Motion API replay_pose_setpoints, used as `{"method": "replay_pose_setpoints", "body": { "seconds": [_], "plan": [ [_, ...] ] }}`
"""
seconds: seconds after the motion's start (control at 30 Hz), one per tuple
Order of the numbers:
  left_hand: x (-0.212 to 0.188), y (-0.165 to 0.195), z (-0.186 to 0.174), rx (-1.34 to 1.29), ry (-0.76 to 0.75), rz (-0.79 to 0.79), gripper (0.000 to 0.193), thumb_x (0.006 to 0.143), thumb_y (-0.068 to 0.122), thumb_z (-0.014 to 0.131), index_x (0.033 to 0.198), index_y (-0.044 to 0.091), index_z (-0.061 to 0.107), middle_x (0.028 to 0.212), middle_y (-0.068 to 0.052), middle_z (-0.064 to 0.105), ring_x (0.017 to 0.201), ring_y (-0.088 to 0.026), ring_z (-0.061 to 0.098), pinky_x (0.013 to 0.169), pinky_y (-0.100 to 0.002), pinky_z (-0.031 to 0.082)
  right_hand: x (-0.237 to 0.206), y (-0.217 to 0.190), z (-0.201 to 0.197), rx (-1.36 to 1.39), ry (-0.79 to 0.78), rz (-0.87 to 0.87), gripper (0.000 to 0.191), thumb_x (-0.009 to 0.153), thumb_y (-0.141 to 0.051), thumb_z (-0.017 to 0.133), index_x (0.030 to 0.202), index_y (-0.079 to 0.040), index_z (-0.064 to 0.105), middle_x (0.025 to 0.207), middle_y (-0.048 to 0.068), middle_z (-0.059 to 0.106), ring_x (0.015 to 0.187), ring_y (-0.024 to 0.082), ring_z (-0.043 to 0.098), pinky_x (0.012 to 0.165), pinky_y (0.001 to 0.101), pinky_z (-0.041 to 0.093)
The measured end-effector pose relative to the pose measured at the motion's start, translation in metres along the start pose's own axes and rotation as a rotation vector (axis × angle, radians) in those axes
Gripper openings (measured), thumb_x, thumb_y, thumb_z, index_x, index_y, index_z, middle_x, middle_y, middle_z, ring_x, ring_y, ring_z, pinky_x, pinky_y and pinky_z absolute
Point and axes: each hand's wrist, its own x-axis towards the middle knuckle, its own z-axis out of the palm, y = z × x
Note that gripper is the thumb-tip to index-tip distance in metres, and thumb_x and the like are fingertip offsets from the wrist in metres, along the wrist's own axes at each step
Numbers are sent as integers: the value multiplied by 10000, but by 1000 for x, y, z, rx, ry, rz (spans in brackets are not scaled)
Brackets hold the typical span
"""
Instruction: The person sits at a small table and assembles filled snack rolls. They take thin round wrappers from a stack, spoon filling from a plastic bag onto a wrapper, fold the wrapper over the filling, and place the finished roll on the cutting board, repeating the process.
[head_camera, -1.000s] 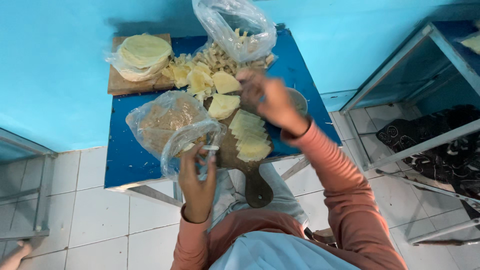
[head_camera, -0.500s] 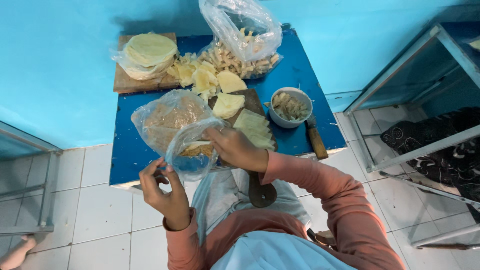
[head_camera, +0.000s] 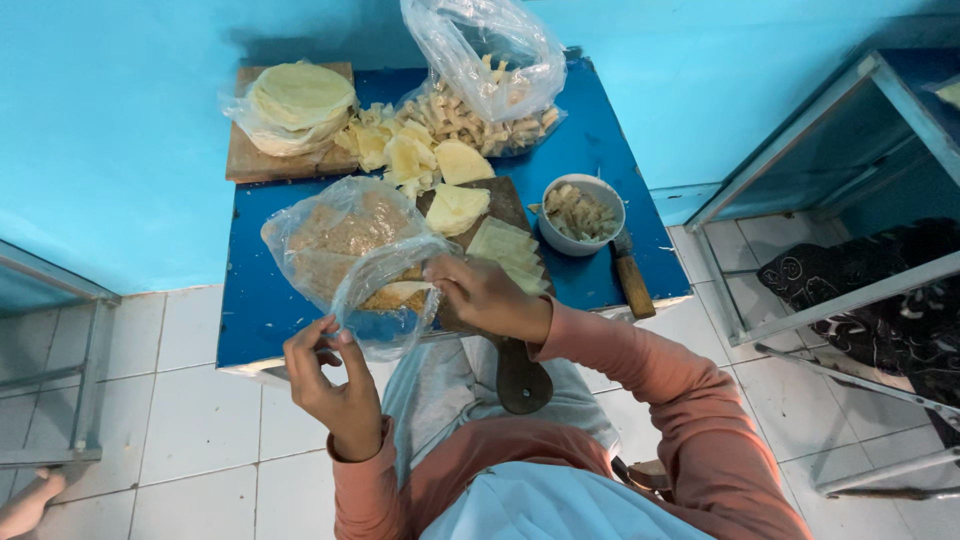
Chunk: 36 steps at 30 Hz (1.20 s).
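the clear plastic bag of brown crumbs (head_camera: 345, 250) lies on the near left part of the blue table (head_camera: 250, 300), its open mouth hanging over the front edge. the left hand (head_camera: 335, 385) pinches the bag's lower rim between thumb and fingertips. the right hand (head_camera: 490, 298) has its fingers curled together at the bag's mouth, over a pale piece inside. behind it lies a dark wooden cutting board (head_camera: 510, 330) with pale dough sheets (head_camera: 510, 250), beside a white bowl (head_camera: 582, 213).

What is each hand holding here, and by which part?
Left hand pinches the open rim of the clear plastic bag of crumbs. Right hand reaches into its mouth; its grasp is hidden.
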Motion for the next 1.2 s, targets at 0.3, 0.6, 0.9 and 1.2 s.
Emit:
{"method": "replay_pose_setpoints", "body": {
  "seconds": [0.3,0.6,0.9,1.2],
  "plan": [
    [1,3,0,-8,-27,6,135,1021,15,651,1156,-2,650,1089,-110,651,804,-149,559,695,-289,442,-2,20,26,408,16,328,191,926,62,673,1098,15,605,941,99,728,845,125,742,710,260,605],
    [-1,7,-3,2,-19,24,110,1036,31,654,1141,-4,652,1105,-121,662,860,-175,583,701,-293,440,-4,41,22,646,75,513,270,899,78,661,1145,6,579,920,142,758,750,136,736,654,274,607],
    [-20,17,18,-30,-231,-43,85,968,67,676,1039,21,686,986,-112,676,770,-227,587,681,-343,469,-36,45,-35,716,183,485,319,891,51,726,1159,-7,562,913,132,742,750,155,744,644,289,617],
    [-41,43,85,264,-532,180,252,907,183,709,1036,-28,660,1060,-206,586,978,-402,547,833,-477,464,-111,40,-105,467,507,521,275,921,90,669,1160,25,548,995,200,750,769,170,730,671,280,611]
  ]
}}
